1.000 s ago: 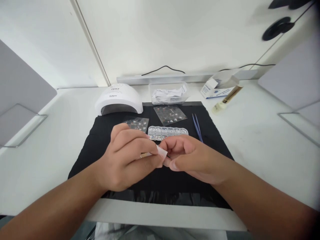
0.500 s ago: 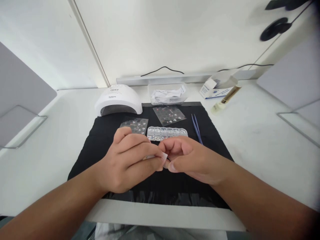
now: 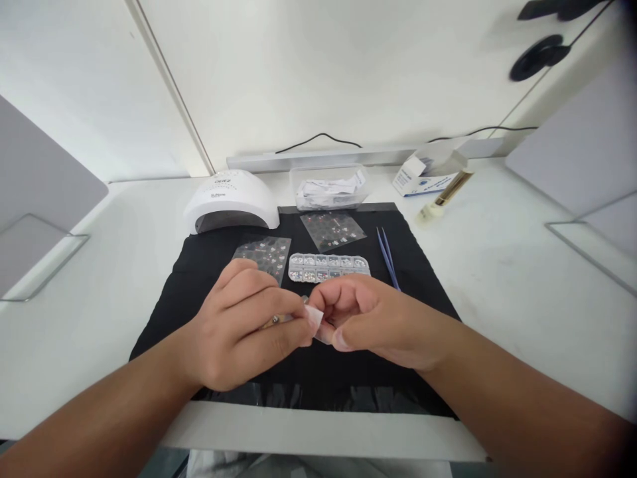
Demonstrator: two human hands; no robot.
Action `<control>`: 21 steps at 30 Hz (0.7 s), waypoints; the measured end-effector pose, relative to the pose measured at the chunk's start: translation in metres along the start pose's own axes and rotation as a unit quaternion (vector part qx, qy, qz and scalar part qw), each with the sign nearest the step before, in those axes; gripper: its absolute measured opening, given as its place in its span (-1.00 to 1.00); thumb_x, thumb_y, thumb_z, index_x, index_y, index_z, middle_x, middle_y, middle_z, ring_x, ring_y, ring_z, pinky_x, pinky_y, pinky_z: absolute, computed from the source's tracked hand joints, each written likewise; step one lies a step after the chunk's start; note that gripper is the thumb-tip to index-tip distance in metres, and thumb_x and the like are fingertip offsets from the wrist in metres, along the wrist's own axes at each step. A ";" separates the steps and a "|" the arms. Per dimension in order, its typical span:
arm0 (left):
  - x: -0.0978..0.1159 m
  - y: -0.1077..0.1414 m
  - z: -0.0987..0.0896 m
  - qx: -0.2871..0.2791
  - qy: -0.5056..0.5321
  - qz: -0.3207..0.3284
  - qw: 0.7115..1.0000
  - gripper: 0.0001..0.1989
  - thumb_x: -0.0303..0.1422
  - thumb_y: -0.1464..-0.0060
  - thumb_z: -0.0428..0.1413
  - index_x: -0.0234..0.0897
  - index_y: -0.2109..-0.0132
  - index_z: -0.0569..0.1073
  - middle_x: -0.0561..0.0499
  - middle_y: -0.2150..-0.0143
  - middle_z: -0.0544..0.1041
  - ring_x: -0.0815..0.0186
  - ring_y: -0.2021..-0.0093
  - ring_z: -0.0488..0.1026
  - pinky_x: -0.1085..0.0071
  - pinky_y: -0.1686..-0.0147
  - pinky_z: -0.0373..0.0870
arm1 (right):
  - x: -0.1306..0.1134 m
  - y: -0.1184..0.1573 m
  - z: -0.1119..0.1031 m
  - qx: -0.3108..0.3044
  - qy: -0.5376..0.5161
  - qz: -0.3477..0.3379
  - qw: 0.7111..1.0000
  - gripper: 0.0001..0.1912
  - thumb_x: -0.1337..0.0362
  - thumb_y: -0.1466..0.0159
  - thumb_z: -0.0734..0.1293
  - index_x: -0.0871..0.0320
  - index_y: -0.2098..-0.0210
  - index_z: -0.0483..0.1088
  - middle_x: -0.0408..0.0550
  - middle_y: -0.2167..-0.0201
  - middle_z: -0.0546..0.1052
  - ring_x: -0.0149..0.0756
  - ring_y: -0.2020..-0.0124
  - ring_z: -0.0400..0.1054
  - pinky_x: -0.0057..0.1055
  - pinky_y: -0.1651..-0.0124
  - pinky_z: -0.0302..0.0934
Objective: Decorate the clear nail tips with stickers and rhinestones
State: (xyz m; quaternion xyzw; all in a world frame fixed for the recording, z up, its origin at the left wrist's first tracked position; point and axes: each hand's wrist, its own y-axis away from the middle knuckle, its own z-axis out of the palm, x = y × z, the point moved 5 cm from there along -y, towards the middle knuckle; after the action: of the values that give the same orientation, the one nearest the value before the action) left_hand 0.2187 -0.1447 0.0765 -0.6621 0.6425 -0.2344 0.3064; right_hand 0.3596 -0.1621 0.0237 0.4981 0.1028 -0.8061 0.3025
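Observation:
My left hand [image 3: 249,325] pinches a small white piece of paper or wipe [image 3: 314,315] between thumb and fingers, above the black mat [image 3: 328,372]. Its fingers are bent over, and a tiny shiny round thing shows between them. Against it on the right, my right hand [image 3: 365,318] has its fingers curled and its thumb pressed near the same white piece; what the fingertips grip is too small to make out. Just beyond the hands lies a clear compartment case [image 3: 328,261] with small gems. Blue tweezers [image 3: 388,259] rest right of the case.
Two clear sticker sheets [image 3: 332,230] [image 3: 269,252] lie on the mat. A white lamp [image 3: 231,199] stands back left, with a plastic tub of papers [image 3: 329,189] beside it. At the back right are an opened box [image 3: 428,180] and a gold-capped bottle [image 3: 442,198].
My left hand has shifted slightly left and down, and more of the white piece shows between the hands. The whole view has moved a little.

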 end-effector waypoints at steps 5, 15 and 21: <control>-0.005 0.000 -0.004 -0.009 0.000 -0.005 1.000 -0.93 -0.54 -0.11 0.15 -0.31 0.27 0.48 -0.01 0.40 0.51 0.32 0.37 0.36 0.31 0.38 0.27 | 0.000 0.001 -0.002 0.019 0.003 0.001 1.000 -0.83 0.47 0.03 0.32 0.27 0.39 0.44 -0.18 0.50 0.37 -0.48 0.49 0.14 -0.50 0.42 -0.06; -0.019 -0.002 -0.009 -0.027 0.076 -0.066 0.995 -0.92 -0.48 -0.20 0.08 -0.33 0.25 0.47 -0.04 0.40 0.47 0.34 0.38 0.33 0.34 0.37 0.35 | -0.005 0.001 0.000 0.066 0.058 0.002 0.996 -0.81 0.45 0.01 0.29 0.25 0.36 0.42 -0.23 0.54 0.32 -0.48 0.52 0.09 -0.47 0.45 -0.09; -0.025 -0.002 -0.001 -0.081 0.134 -0.095 0.983 -0.95 -0.49 -0.22 0.08 -0.30 0.21 0.44 -0.01 0.36 0.48 0.36 0.36 0.35 0.35 0.30 0.34 | -0.009 0.004 0.001 0.082 0.108 0.004 0.991 -0.74 0.47 -0.02 0.27 0.14 0.29 0.23 -0.26 0.51 0.29 -0.45 0.51 0.05 -0.47 0.45 -0.09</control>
State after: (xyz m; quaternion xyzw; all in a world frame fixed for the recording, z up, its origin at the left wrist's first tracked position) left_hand 0.2179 -0.1201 0.0806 -0.7053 0.6286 -0.2967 0.1394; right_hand 0.3636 -0.1624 0.0321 0.6060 0.0665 -0.7520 0.2508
